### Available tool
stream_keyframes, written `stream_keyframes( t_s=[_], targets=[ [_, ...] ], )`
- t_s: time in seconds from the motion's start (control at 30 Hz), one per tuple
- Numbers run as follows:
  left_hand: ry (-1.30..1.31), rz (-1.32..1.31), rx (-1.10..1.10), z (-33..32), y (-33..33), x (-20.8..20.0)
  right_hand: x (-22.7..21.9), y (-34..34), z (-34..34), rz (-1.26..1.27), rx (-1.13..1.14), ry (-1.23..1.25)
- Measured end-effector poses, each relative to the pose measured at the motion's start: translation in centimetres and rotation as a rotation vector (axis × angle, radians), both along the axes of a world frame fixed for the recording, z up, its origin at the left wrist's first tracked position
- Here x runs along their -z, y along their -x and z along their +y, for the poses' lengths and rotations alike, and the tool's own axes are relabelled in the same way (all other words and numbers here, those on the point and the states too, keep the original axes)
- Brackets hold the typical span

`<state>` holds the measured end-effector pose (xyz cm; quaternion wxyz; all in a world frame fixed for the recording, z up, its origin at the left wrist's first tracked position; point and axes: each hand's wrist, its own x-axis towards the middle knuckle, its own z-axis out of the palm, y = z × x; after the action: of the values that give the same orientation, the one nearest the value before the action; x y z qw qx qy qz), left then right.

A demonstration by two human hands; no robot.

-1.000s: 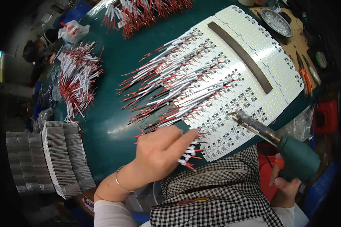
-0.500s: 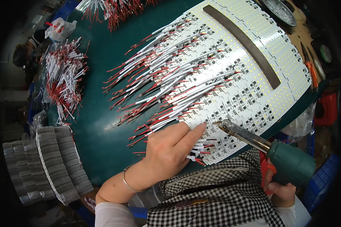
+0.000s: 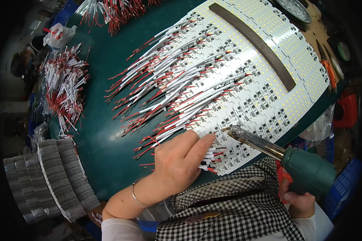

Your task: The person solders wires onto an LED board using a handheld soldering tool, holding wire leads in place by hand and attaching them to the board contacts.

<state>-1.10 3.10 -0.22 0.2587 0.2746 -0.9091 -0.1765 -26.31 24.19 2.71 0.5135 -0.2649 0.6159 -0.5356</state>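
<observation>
A white LED circuit board panel [image 3: 249, 120] lies on the green table, dotted with small yellow squares and black parts. Rows of white cable pieces [image 3: 177, 80] with red and black wire ends slant across its left part. My left hand [image 3: 175, 160] is closed at the panel's near left edge, thumb and forefinger together. White cables [image 3: 211, 154] with red and black ends stick out from under its fingers. My right hand [image 3: 297, 201] grips the green handle of a soldering gun [image 3: 309, 170]. The gun's metal tip points left, close over the panel, near my left fingertips.
A dark curved bar [image 3: 255, 44] rests across the panel. Loose cable piles [image 3: 64, 86] lie at the left and far edge. Stacked grey ribbed strips [image 3: 64, 176] stand at the near left. At the right are orange-handled pliers [image 3: 330, 74], a metal dish [image 3: 295, 10] and a red container [image 3: 346, 112].
The view has shifted slightly. The soldering gun's tip has moved a little left and up toward my left fingertips. My left forefinger has drawn back slightly and is more bent.
</observation>
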Motion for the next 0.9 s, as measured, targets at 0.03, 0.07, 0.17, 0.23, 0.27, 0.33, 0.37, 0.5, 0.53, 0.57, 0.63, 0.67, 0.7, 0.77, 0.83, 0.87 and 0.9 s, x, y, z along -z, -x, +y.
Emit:
stream_keyframes(
  t_s=[0.03, 0.07, 0.17, 0.23, 0.27, 0.33, 0.37, 0.5, 0.53, 0.57, 0.63, 0.67, 0.7, 0.77, 0.83, 0.87, 0.9],
  targets=[
    [0.003, -0.002, 0.001, 0.1, 0.1, -0.1, 0.4, 0.2, 0.3, 0.057, -0.034, 0.030],
    [0.011, -0.013, -0.004, 0.1, 0.2, -0.2, 0.0, 0.0, -0.1, 0.055, -0.033, 0.033],
    [0.030, -0.048, -0.027, 0.4, 0.5, 0.0, -0.8, -0.6, -1.1, -0.027, -0.009, -0.043],
    [0.041, -0.068, -0.044, 0.6, 0.7, -0.1, -0.7, -0.4, -1.1, -0.014, -0.034, -0.026],
    [0.055, -0.100, -0.046, 0.6, 0.8, -0.2, -0.6, -0.3, -1.0, -0.013, -0.034, -0.025],
    [0.070, -0.132, -0.049, 0.7, 0.8, -0.4, -0.4, -0.1, -0.8, -0.009, -0.066, -0.020],
    [0.090, -0.148, -0.040, 0.8, 0.7, -0.6, -0.1, 0.3, -0.6, -0.008, -0.066, -0.018],
    [0.140, -0.164, -0.027, 0.8, 0.5, -0.7, 0.8, 1.0, -0.2, 0.044, -0.160, 0.046],
    [0.141, -0.164, -0.026, 0.7, 0.5, -0.5, 0.8, 1.0, -0.2, 0.047, -0.163, 0.053],
    [0.118, -0.101, -0.022, 0.6, 0.4, -0.1, 0.8, 1.0, -0.3, 0.047, -0.163, 0.054],
    [0.096, -0.040, -0.015, 0.6, 0.4, -0.1, 0.7, 1.1, -0.2, 0.031, -0.164, 0.053],
    [0.069, -0.025, -0.011, 0.7, 0.3, -0.2, 0.7, 1.0, -0.4, 0.031, -0.161, 0.054],
    [0.038, -0.009, 0.005, 0.8, 0.3, -0.5, 0.4, 0.7, -0.6, 0.033, -0.134, 0.049],
    [0.066, 0.033, 0.069, 1.1, 0.4, -1.3, -0.2, 0.1, -1.6, 0.039, -0.086, 0.042],
    [0.099, 0.071, 0.128, 1.5, 0.3, -2.3, -0.2, -0.4, -4.0, -0.032, -0.351, 0.186],
    [0.117, 0.076, 0.201, 1.6, 0.2, -2.9, -0.4, -0.8, -5.1, -0.027, -0.334, 0.187],
    [0.132, 0.082, 0.268, 1.8, 0.0, -3.2, -0.6, -1.5, -6.2, 0.036, -0.411, 0.242]
  ],
)
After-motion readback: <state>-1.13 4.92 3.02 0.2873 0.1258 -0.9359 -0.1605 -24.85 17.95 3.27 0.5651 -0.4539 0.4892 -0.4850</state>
